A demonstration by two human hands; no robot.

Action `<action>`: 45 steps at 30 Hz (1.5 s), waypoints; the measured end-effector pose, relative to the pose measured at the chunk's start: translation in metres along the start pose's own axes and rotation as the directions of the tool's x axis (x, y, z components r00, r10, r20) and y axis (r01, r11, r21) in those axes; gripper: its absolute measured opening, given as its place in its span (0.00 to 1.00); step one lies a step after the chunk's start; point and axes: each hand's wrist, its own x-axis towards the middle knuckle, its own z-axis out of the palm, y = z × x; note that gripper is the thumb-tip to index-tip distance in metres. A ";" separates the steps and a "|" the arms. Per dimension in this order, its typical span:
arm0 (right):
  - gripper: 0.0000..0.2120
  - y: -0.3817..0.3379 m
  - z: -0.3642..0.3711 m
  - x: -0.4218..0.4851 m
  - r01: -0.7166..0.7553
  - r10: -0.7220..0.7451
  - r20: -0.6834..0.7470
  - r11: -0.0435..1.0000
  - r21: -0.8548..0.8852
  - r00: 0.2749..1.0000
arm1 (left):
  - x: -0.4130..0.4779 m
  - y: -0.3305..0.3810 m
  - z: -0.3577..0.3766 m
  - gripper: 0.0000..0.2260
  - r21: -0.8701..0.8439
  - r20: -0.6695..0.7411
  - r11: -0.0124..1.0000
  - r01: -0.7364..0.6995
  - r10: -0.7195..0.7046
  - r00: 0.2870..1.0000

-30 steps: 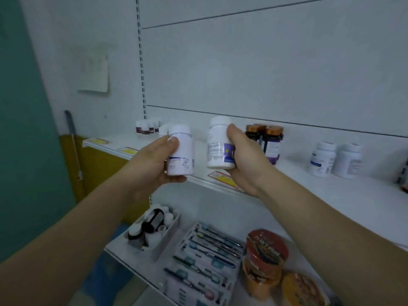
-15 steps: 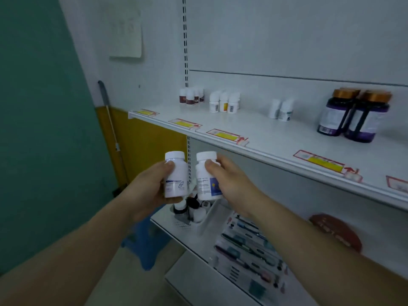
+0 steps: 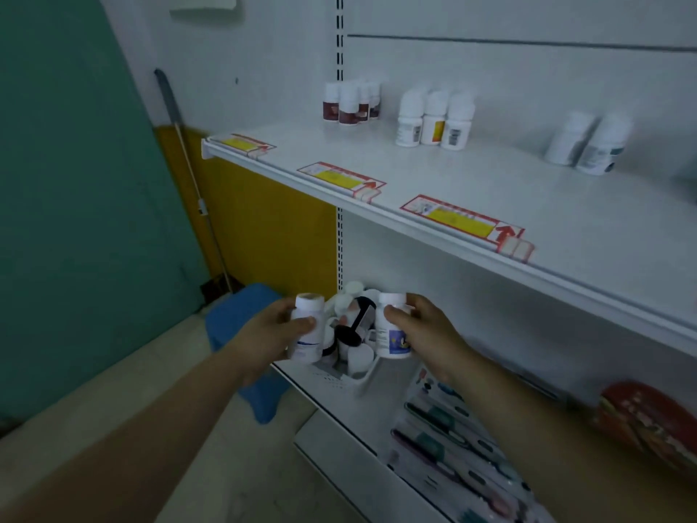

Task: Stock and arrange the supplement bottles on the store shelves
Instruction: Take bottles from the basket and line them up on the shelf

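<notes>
My left hand (image 3: pixel 273 330) grips a white supplement bottle (image 3: pixel 307 324) with a blue-lined label. My right hand (image 3: pixel 426 330) grips a second white bottle (image 3: pixel 390 334) whose label is purple and yellow. Both bottles are held upright just over a white basket (image 3: pixel 335 373) on the lower shelf, which holds several white and black bottles. On the upper shelf (image 3: pixel 490 190) stand groups of bottles: maroon-labelled ones (image 3: pixel 349 103), three white ones (image 3: pixel 433 118) and two white ones (image 3: pixel 588 143) further right.
Yellow and red price tags (image 3: pixel 464 220) line the upper shelf's front edge. Packs of toothbrushes (image 3: pixel 452 435) and a red noodle cup (image 3: pixel 652 428) lie on the lower shelf. A blue stool (image 3: pixel 241 326) and a broom handle (image 3: pixel 188 164) stand at the left by the green wall.
Both hands have come down from the upper shelf's height with their bottles to the basket on the lower shelf. The bottles have moved apart, and the view has shifted left.
</notes>
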 end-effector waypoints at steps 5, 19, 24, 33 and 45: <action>0.10 0.022 0.008 0.031 -0.074 0.079 -0.108 0.996 0.049 0.991 | 0.053 -0.013 -0.009 0.09 0.017 0.037 0.998 0.065 -0.065 0.997; 0.15 0.074 0.081 0.072 -0.242 0.274 -0.416 0.962 0.129 0.867 | 0.173 -0.053 -0.023 0.16 0.383 0.333 0.922 -0.060 -0.077 0.940; 0.15 0.091 0.090 0.076 -0.313 0.316 -0.366 0.947 0.070 0.875 | 0.174 -0.064 -0.015 0.17 0.337 0.335 0.941 -0.019 -0.101 0.937; 0.10 0.096 0.099 0.077 -0.284 0.280 -0.169 0.959 0.000 0.945 | 0.181 -0.073 -0.010 0.15 0.237 0.327 0.970 0.053 -0.132 0.936; 0.18 0.099 0.102 0.077 -0.342 0.302 -0.312 0.936 -0.080 0.901 | 0.196 -0.068 -0.015 0.17 0.225 0.254 0.972 0.063 -0.121 0.960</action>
